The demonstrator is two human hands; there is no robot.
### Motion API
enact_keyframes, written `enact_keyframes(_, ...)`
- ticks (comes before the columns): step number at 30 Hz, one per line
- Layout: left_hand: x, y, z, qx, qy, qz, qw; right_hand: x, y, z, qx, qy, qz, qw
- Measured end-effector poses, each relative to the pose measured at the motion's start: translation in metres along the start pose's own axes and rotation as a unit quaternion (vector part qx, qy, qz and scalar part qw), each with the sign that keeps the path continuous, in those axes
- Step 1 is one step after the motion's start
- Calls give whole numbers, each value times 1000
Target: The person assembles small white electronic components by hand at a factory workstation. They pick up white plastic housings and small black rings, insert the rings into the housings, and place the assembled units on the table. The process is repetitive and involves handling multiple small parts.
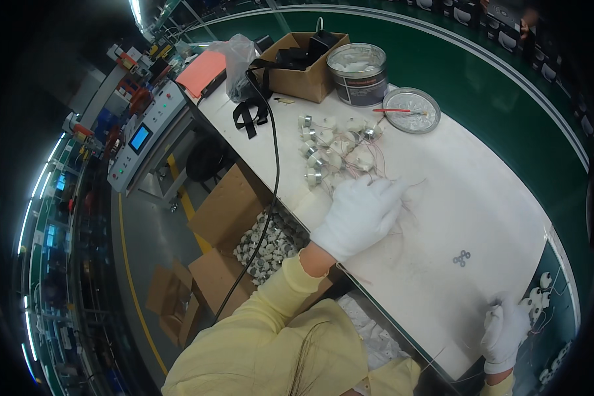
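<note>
My left hand (360,218), in a white glove, reaches over the near side of a cluster of small white-and-silver motor-like parts (336,148) with thin reddish wires. Its fingers are extended and slightly apart, low over the wires; whatever lies under the palm is hidden. Down at the table's right end is my right hand (505,333), also gloved, its fingers curled in. Anything inside that hand is out of sight. Beside it, several round white parts with wires (538,297) lie on a green surface. Between the hands, small grey rings (462,258) rest on the white table (435,211).
A grey tub (358,86) of pale paste stands at the back, its lid (412,122) beside it with a red stick across. Left of these is a cardboard box (310,82) with black items. An open carton (228,204) of small parts sits below. A black cable (276,145) crosses the table edge.
</note>
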State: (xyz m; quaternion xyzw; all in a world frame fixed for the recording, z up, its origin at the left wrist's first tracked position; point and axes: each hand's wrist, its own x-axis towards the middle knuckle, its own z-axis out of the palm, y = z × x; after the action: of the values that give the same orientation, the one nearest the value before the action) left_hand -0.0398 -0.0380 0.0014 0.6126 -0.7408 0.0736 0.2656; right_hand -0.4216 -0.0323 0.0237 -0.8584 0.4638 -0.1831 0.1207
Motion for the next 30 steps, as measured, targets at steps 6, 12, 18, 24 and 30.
enact_keyframes(6, -16, 3, 3, -76, 91, 17, 993, 11, -19, 5, -68, 26, 91, 993)
enact_keyframes(12, -17, 7, 4, -13, 11, -22, 1000, 27, -20, 12, -136, -29, 27, 990)
enact_keyframes(18, -21, 19, 10, -28, 14, -11, 999, 32, -4, 17, -81, -26, -47, 995)
enact_keyframes(24, -20, 11, 14, -1, 16, -30, 999, 39, 6, 16, -46, -40, -29, 998)
enact_keyframes(30, -20, 6, 17, -12, 6, -28, 1000, 56, 7, 29, -39, -9, -57, 998)
